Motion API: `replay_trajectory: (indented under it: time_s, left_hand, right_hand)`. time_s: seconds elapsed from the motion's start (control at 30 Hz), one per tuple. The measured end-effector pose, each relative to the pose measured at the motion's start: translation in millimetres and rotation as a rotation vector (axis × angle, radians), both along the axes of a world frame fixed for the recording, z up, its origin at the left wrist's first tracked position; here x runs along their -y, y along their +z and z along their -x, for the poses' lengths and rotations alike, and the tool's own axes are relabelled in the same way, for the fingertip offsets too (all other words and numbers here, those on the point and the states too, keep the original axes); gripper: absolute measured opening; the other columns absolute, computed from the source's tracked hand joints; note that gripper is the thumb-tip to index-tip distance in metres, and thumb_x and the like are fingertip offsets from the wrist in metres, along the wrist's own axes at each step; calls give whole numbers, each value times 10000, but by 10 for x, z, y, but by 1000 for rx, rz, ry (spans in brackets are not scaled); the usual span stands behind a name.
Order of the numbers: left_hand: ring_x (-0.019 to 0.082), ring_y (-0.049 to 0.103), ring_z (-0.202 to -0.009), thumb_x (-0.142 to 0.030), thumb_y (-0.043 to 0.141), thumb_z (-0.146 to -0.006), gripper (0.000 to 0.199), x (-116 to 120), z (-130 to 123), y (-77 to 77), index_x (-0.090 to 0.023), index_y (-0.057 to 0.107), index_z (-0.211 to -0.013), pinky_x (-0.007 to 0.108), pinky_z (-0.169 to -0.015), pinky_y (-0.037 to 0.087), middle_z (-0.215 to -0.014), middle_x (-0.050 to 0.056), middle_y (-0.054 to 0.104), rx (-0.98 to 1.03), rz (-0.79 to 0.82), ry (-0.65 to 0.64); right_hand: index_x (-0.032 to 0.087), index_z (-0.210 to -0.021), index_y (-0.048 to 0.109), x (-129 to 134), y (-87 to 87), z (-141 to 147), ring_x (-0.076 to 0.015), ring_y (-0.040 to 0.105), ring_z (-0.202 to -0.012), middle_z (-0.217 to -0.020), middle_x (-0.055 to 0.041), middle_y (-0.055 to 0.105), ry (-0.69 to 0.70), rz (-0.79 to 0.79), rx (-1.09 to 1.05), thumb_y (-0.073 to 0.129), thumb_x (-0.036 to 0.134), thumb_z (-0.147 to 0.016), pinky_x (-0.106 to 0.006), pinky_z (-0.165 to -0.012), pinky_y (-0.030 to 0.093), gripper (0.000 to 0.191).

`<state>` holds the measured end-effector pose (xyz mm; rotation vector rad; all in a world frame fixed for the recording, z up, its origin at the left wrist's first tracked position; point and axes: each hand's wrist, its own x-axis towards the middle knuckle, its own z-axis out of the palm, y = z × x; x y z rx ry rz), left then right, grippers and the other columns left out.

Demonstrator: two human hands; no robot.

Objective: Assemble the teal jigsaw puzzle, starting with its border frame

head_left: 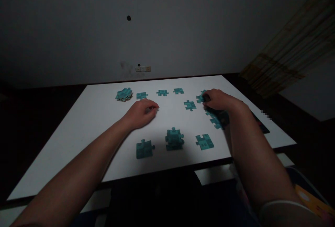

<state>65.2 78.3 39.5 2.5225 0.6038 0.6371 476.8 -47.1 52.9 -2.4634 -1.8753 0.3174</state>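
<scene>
Reaching over the white counter (104, 157), two bare forearms are seen from the near side, among teal jigsaw pieces.

Left hand (141, 114): held low over the counter, left of centre. Fingers curled, thumb and forefinger tips drawn close; whether they are pressed together cannot be told. A single far-left piece (141, 95) is seen just beyond the knuckles.

Right hand (216, 99): lowered at the right side, fingers bent at a piece (200, 98) that is partly covered by them. Whether it is pinched or only touched cannot be made out. Just nearer, a short run of right-hand pieces (216, 123) is partly hidden by hand and shadow.

Other pieces: a messy pile (124, 94) is set at the far left corner. Two single pieces, one left (162, 93) and one right (178, 91), are spaced along the far side. A lone middle piece (190, 105) is placed just left of the right hand. Along the near edge, a small stack (174, 138) is flanked by a left piece (144, 149) and a right piece (205, 142), both apart from it.

A dark flat item (264, 128) is partly covered by the right forearm.
</scene>
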Motion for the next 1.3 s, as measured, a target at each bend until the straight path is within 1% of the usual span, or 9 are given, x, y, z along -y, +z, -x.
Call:
replay_trajectory:
  time_s: [0.1,0.17,0.27,0.4,0.5,0.67,0.9,1.13,1.3]
  left_hand:
    - [271,778,-1024,-296,653,-1027,231,2,-2,-1,-230,856,-1118,487,-992,618,-1078,102,871,5,4,1]
    - [272,781,-1013,-300,657,-1025,226,6,-4,0,-238,858,-1107,486,-984,621,-1065,99,868,12,8,-1]
    - [270,787,-1016,-298,662,-1025,214,10,-6,0,-246,857,-1098,480,-981,622,-1069,94,871,18,8,-5]
    - [263,790,-1035,-293,675,-1028,203,24,-9,3,-241,852,-1112,465,-994,621,-1087,88,875,15,7,-1]
    - [261,789,-1033,-340,703,-1044,197,43,-8,14,-244,850,-1133,464,-1002,620,-1085,82,871,20,10,-10]
    - [262,788,-1017,-382,691,-1068,216,80,-14,46,-251,850,-1130,466,-981,615,-1078,79,869,38,31,-56]
    - [255,787,-980,-373,629,-1093,260,92,-39,60,-268,867,-1097,464,-944,619,-1037,70,868,28,74,-65]
    - [243,790,-940,-403,721,-1043,202,118,-47,53,-276,878,-1055,440,-917,629,-1007,60,869,48,132,-42]
    - [223,791,-892,-333,736,-1010,170,131,-73,29,-250,884,-1018,384,-849,642,-963,50,877,93,244,-7]
  right_hand:
    - [187,-1203,800,33,22,-5,-423,750,-1161,-1247,-222,791,-25,-102,20,901,410,-815,-547,-1020,620,459]
    - [232,-1119,772,52,45,9,-380,754,-1046,-1137,-166,801,-23,-211,-77,877,396,-827,-533,-959,618,351]
    - [266,-1007,727,40,98,129,-313,728,-879,-940,-94,783,21,-378,-278,826,424,-891,-498,-875,601,220]
    - [258,-1023,727,-32,143,550,-267,741,-845,-906,-66,791,94,-538,-706,908,549,-846,-426,-798,616,385]
    - [254,-1033,755,-59,100,955,-242,767,-799,-848,-47,801,172,-437,-1008,938,537,-841,-398,-774,637,387]
    - [248,-1019,777,-48,-46,1366,-226,793,-800,-816,-37,818,222,-213,-1197,940,472,-860,-385,-785,656,319]
    - [259,-1009,781,-81,-110,1436,-220,777,-786,-796,-30,811,208,-180,-1230,952,462,-866,-384,-764,649,301]
    - [259,-1005,767,-81,-124,1463,-216,783,-799,-826,-35,820,220,-172,-1266,940,444,-880,-363,-749,633,283]
    - [242,-916,714,-39,-137,1491,-194,729,-728,-795,-33,791,269,-108,-1176,955,423,-855,-312,-648,541,307]
